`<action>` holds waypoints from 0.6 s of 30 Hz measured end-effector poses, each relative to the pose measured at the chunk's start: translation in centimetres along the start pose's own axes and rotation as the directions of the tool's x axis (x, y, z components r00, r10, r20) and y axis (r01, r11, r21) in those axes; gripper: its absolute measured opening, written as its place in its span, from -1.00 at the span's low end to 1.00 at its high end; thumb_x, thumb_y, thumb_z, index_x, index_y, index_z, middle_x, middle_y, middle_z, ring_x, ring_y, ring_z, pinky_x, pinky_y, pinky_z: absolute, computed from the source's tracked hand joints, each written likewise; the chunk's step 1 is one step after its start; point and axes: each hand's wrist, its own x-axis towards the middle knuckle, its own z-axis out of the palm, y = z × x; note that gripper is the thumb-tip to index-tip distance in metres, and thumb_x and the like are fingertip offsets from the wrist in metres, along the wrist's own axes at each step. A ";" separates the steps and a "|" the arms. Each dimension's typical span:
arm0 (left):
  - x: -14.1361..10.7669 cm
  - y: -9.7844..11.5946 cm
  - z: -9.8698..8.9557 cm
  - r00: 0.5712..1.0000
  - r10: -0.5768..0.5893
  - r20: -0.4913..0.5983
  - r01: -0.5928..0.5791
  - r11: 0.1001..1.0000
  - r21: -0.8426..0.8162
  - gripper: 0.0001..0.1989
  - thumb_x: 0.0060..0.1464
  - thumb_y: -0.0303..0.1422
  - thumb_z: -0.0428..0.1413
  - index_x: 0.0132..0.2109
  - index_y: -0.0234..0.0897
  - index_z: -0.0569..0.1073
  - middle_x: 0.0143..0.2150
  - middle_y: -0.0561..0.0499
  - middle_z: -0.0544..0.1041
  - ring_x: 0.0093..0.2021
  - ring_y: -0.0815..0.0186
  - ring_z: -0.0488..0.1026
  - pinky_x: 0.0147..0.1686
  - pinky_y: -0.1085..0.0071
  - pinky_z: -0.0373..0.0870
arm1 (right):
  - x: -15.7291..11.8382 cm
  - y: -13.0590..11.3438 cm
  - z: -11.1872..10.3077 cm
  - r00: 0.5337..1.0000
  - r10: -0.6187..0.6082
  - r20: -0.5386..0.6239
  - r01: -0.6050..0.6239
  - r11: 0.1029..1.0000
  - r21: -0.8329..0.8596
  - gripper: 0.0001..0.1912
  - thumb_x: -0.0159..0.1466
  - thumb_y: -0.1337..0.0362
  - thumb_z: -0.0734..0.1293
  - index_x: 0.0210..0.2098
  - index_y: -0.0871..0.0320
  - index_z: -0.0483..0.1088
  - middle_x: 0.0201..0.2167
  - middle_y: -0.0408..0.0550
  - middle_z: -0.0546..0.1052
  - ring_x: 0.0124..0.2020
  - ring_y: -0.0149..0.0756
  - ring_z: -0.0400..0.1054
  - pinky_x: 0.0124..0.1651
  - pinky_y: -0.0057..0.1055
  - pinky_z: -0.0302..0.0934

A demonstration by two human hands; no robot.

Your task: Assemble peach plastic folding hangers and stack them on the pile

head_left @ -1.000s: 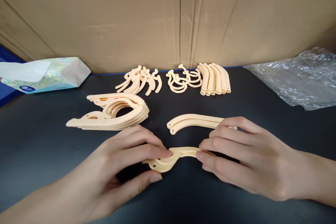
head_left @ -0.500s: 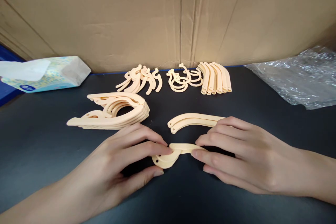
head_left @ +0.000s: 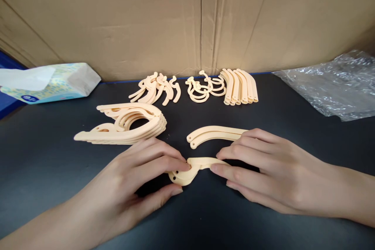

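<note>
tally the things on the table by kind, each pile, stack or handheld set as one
Back piles (curved pieces, hooks, long strips): 3
Left stack: 1
Loose strips: 2
Handheld set: 1
Tissue pack: 1
Clear plastic: 1
Total: 9

Curved strips (head_left: 215, 129) partly behind right hand (head_left: 271, 174), tissue pack (head_left: 68, 82) cropped left

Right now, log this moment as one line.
left hand: touching cream parts | right hand: holding their right end | two curved strips: lying behind them
</note>
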 end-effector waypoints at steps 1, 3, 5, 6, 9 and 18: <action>0.0 0.0 -0.1 1.000 0.004 0.013 -0.004 1.000 0.016 -0.79 0.30 -0.44 0.05 0.04 -0.19 0.44 -0.05 0.03 0.50 -0.05 0.41 0.42 -0.04 0.56 0.36 | 0.0 0.0 0.0 1.000 0.003 0.003 -0.003 1.000 -0.001 -0.83 0.39 0.37 0.21 -0.16 0.17 0.44 -0.26 -0.09 0.55 -0.28 -0.31 0.37 -0.20 -0.32 0.16; 0.0 0.0 -0.2 0.999 0.006 0.053 -0.009 0.998 0.064 -0.79 0.28 -0.44 0.06 0.04 -0.18 0.43 -0.04 0.03 0.49 -0.05 0.40 0.42 -0.03 0.54 0.36 | 0.1 0.0 0.0 1.000 0.008 0.004 -0.008 1.000 -0.005 -0.82 0.40 0.36 0.20 -0.12 0.17 0.44 -0.24 -0.08 0.55 -0.26 -0.31 0.37 -0.19 -0.32 0.16; -0.1 0.1 -0.2 0.998 -0.001 0.056 -0.004 0.995 0.096 -0.80 0.28 -0.43 0.06 0.03 -0.17 0.44 -0.04 0.03 0.49 -0.05 0.39 0.42 -0.03 0.51 0.35 | 0.1 0.0 -0.1 1.000 0.010 0.003 -0.010 1.000 -0.009 -0.80 0.40 0.35 0.19 -0.10 0.17 0.44 -0.24 -0.06 0.55 -0.26 -0.31 0.37 -0.18 -0.32 0.16; -0.1 0.2 -0.2 0.999 -0.003 0.041 -0.001 0.995 0.100 -0.81 0.29 -0.42 0.05 0.02 -0.17 0.44 -0.04 0.03 0.49 -0.06 0.38 0.41 -0.04 0.50 0.35 | 0.2 0.1 -0.1 1.000 0.011 0.008 -0.011 1.000 -0.008 -0.79 0.41 0.35 0.19 -0.08 0.18 0.44 -0.24 -0.06 0.55 -0.26 -0.31 0.37 -0.18 -0.33 0.16; -0.2 0.4 -0.1 1.000 -0.006 0.005 0.006 0.995 0.103 -0.81 0.30 -0.41 0.04 0.01 -0.17 0.45 -0.05 0.02 0.49 -0.07 0.35 0.41 -0.05 0.46 0.35 | 0.3 0.1 -0.1 1.000 0.016 0.012 -0.016 1.000 -0.009 -0.77 0.42 0.33 0.17 -0.07 0.17 0.44 -0.23 -0.06 0.55 -0.25 -0.30 0.37 -0.18 -0.33 0.16; 0.0 0.2 0.0 0.999 0.003 0.032 -0.007 0.995 0.099 -0.80 0.30 -0.42 0.03 0.03 -0.16 0.44 -0.04 0.02 0.47 -0.06 0.37 0.40 -0.05 0.47 0.34 | 0.3 0.1 -0.1 1.000 0.012 0.024 -0.012 1.000 0.001 -0.81 0.38 0.35 0.21 -0.12 0.18 0.45 -0.25 -0.04 0.53 -0.25 -0.28 0.36 -0.19 -0.32 0.19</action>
